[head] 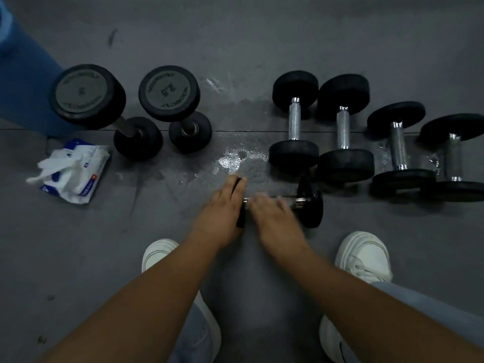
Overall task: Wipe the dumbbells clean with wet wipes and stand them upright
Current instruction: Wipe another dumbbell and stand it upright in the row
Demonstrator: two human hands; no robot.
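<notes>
A small black dumbbell [310,203] lies sideways on the grey floor in front of me. My left hand [222,205] grips its left weight from above. My right hand [272,216] is blurred over the chrome handle, fingers curled on it, with a pale wet wipe [262,199] under the fingertips. Two dumbbells stand upright at the back left, one marked 5 [86,96] and one marked 2.5 [169,93]. Several more dumbbells [294,121] lie flat in a row at the right. A wet wipe pack [76,171] lies open at the left with wipes pulled out.
Wet patches shine on the floor [233,159] just beyond my hands. A blue roll [23,74] stands at the far left behind the upright dumbbells. My white shoes [364,255] are planted on either side of my arms.
</notes>
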